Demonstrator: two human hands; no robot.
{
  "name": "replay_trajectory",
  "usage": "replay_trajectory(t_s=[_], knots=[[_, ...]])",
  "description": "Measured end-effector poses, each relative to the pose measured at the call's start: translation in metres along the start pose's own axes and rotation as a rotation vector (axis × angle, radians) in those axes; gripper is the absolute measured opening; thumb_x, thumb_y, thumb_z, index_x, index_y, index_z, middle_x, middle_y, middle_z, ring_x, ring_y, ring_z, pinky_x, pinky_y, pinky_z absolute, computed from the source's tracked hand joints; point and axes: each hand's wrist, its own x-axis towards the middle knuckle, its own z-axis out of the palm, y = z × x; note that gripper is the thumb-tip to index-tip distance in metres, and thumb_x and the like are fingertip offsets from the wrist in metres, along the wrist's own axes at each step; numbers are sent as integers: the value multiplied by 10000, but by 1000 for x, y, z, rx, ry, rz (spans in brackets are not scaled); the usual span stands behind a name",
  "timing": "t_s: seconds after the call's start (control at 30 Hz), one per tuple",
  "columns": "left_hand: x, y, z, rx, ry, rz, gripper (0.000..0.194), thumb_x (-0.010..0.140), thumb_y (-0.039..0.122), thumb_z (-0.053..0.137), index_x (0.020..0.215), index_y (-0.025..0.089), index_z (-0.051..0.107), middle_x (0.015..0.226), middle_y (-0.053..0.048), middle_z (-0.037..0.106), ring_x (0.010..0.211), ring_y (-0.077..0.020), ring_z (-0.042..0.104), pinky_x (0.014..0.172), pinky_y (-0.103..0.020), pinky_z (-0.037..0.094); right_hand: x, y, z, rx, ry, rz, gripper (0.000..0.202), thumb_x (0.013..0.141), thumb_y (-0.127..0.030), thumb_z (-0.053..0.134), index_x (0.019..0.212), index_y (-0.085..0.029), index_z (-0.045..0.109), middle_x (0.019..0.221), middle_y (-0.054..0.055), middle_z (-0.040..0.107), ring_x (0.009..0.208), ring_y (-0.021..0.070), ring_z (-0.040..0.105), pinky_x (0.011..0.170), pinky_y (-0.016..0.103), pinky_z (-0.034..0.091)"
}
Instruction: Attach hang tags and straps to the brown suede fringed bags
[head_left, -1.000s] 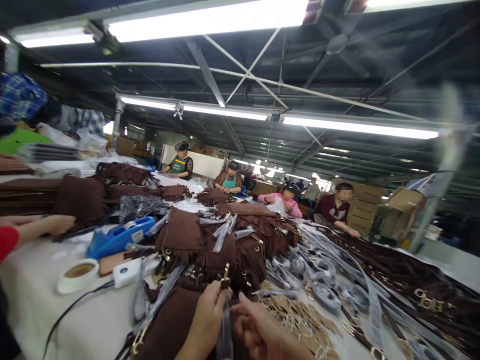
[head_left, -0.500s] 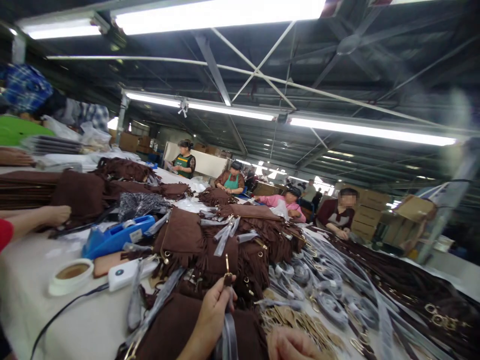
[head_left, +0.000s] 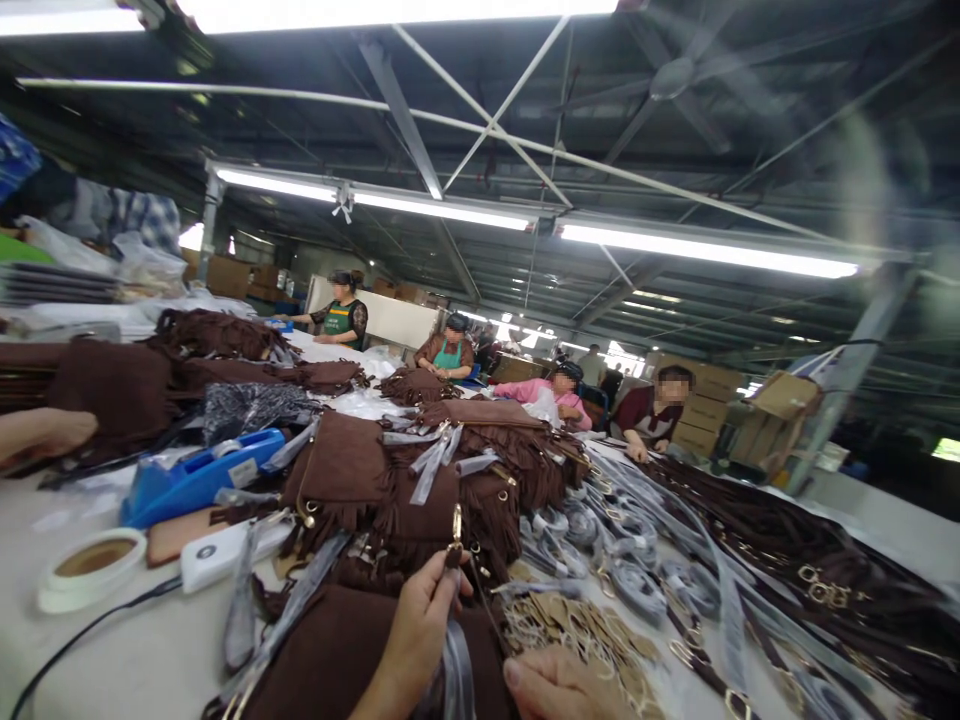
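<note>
My left hand [head_left: 421, 620] pinches a dark brown strap end with a gold clasp [head_left: 456, 528] pointing up. Clear plastic wrap [head_left: 457, 665] hangs from the strap below the fingers. Low at the right, my right hand [head_left: 562, 683] has its fingers curled; a thin dark strand runs up from it towards the left hand, and what the fingers hold is too small to make out. Under both hands lies a dark brown suede bag [head_left: 330, 655]. More fringed brown bags [head_left: 347, 458] are piled just beyond.
Tan tags [head_left: 577, 630] with strings lie beside wrapped straps [head_left: 637, 590] at the right. A blue tape dispenser [head_left: 199, 475], a tape roll [head_left: 94, 565] and a white device [head_left: 217, 553] with a cable are at the left. A co-worker's hand [head_left: 49, 435] rests near bags.
The view has shifted to the right. My right hand has risen slightly and come closer to the left, with a thin strand now visible between them. The clasp has turned slightly.
</note>
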Motion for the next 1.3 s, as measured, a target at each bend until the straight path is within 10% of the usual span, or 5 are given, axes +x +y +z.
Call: replay_trajectory(t_s=[1.3], knots=[[-7, 5, 8, 81, -82, 72, 260, 888, 402, 501, 812, 188, 626, 779, -29, 637, 754, -202, 565, 715, -280, 429, 16, 21, -7, 79, 95, 1, 557, 879, -668, 427, 550, -218, 434, 430, -84, 311, 414, 84, 255, 453, 259, 177]])
